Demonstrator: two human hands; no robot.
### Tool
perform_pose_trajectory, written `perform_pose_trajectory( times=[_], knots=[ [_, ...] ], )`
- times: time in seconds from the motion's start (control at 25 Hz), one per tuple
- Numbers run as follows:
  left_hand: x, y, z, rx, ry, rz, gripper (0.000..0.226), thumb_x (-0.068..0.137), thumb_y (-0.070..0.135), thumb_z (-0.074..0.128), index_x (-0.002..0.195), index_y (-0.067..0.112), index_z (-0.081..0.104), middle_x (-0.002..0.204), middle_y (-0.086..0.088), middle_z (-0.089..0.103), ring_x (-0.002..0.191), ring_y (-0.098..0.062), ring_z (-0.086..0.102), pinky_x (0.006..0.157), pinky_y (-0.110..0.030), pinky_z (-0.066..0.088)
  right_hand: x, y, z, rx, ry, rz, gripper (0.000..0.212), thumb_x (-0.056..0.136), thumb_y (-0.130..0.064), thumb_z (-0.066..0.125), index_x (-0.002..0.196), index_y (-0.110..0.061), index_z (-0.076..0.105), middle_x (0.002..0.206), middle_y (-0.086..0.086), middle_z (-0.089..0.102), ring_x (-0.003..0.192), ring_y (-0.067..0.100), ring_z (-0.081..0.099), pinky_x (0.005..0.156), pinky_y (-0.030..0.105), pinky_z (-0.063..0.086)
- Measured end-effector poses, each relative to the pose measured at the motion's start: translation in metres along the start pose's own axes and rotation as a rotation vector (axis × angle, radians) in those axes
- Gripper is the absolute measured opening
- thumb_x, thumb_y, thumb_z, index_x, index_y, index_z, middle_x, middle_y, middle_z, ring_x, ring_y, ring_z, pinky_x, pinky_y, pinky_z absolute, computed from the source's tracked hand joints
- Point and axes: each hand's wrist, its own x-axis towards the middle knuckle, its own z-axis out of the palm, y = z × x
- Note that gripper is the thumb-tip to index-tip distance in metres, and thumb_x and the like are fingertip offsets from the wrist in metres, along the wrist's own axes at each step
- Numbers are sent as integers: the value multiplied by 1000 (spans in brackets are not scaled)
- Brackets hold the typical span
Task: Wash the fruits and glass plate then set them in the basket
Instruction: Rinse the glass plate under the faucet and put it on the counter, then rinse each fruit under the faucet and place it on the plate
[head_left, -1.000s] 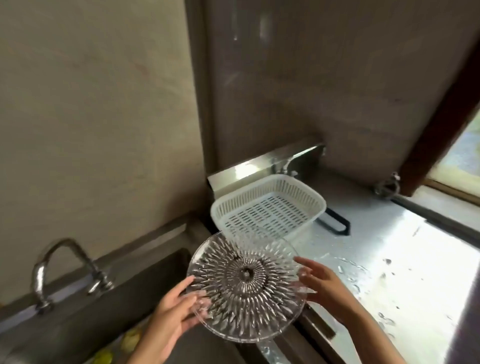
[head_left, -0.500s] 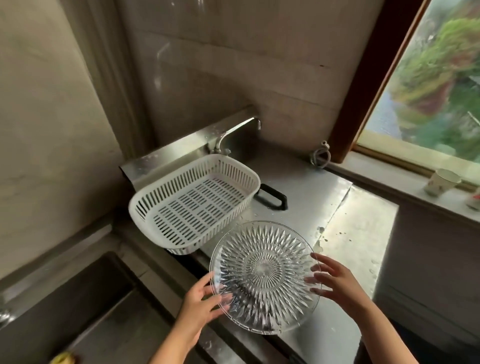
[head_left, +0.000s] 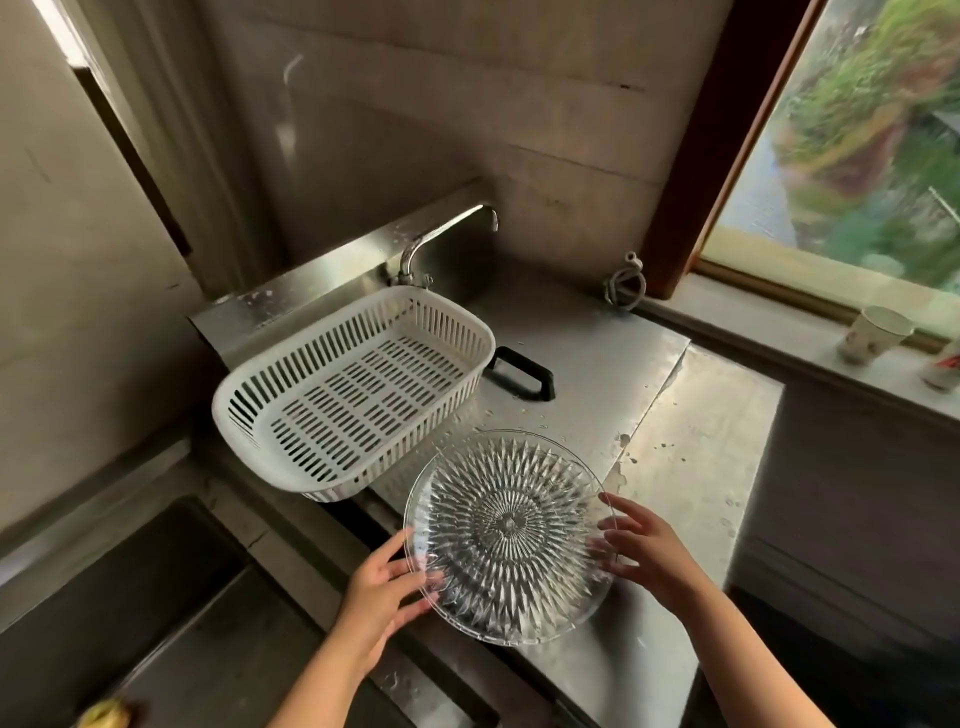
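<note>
A round clear glass plate (head_left: 511, 535) with a cut starburst pattern hangs over the wet steel counter, held level between both hands. My left hand (head_left: 382, 587) grips its left rim, thumb on top. My right hand (head_left: 649, 553) supports the right rim with fingers spread under the glass. The white slotted plastic basket (head_left: 348, 387) stands empty on the counter, just beyond and left of the plate. A yellow fruit (head_left: 104, 714) shows at the bottom left, down in the sink.
The dark sink basin (head_left: 130, 597) lies at lower left. A steel tap (head_left: 447, 234) rises behind the basket, with a black handle (head_left: 519, 371) beside it. The wet steel counter (head_left: 691, 467) runs right to a window sill holding a paper cup (head_left: 875, 332).
My view has swung right, away from the sink and towards the counter. Both hands have carried the plate from above the sink edge to over the counter, near the basket.
</note>
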Motion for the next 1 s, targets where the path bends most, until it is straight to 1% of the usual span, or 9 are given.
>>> perform_pose_trajectory(
  times=[0.12, 0.2, 0.36, 0.44, 0.52, 0.64, 0.8, 0.92, 1.0],
  knots=[
    [0, 0, 1, -7, 7, -3, 62, 79, -12, 58, 131, 18, 47, 93, -12, 66, 73, -19, 73, 56, -29, 58, -1, -1, -2, 22, -23, 17, 47, 84, 9, 50, 108, -30, 61, 96, 12, 59, 74, 21, 70, 60, 31, 57],
    [-3, 2, 2, -5, 19, 7, 61, 78, -10, 60, 130, 18, 48, 94, -10, 66, 77, -20, 71, 60, -31, 58, -4, -3, -4, 26, -34, 23, 42, 86, 5, 52, 115, -24, 59, 96, 13, 61, 74, 21, 71, 57, 28, 57],
    [-14, 12, -7, -12, 121, 61, 58, 80, -5, 61, 132, 14, 46, 118, -13, 58, 100, -25, 60, 81, -38, 52, -13, -15, -16, -80, 110, 9, 38, 88, 2, 51, 124, -9, 53, 88, 15, 62, 75, 26, 64, 65, 34, 55],
    [-26, 18, -20, -51, 171, 89, 52, 82, -4, 60, 129, 13, 48, 117, -12, 58, 97, -24, 61, 85, -40, 49, -21, -30, -17, -104, 196, -9, 35, 87, 4, 51, 122, -3, 54, 81, 14, 59, 71, 24, 59, 65, 32, 51],
    [-42, 22, -37, -104, 211, 116, 43, 85, -2, 56, 125, 13, 51, 113, -12, 59, 91, -23, 62, 84, -40, 48, -31, -49, -3, -135, 180, -46, 32, 87, 3, 51, 117, -3, 57, 78, 13, 59, 69, 23, 57, 64, 30, 49],
    [-71, 15, -74, -201, 297, 152, 35, 87, 0, 53, 120, 14, 53, 110, -13, 60, 89, -23, 62, 84, -38, 48, -48, -72, 57, -214, -32, -93, 27, 87, 2, 51, 111, -6, 60, 81, 12, 61, 71, 24, 58, 66, 30, 49],
    [-116, -10, -133, -298, 437, 167, 32, 87, 1, 52, 115, 16, 55, 106, -7, 63, 91, -20, 64, 75, -30, 51, -62, -67, 175, -343, -348, -65, 25, 87, 4, 52, 110, -4, 60, 89, 18, 59, 73, 26, 58, 67, 29, 47],
    [-150, -36, -183, -375, 581, 166, 32, 87, 1, 53, 115, 16, 55, 106, -7, 63, 93, -21, 64, 77, -31, 50, -66, -37, 265, -421, -510, -32, 24, 88, 6, 49, 111, 1, 55, 77, 15, 52, 59, 18, 57, 52, 20, 48],
    [-170, -60, -213, -446, 682, 159, 32, 87, -1, 53, 115, 14, 55, 105, -8, 62, 90, -21, 63, 76, -29, 49, -66, -4, 318, -484, -633, 9, 23, 89, 6, 47, 110, 0, 54, 73, 12, 50, 52, 12, 57, 48, 20, 47]
  ],
)
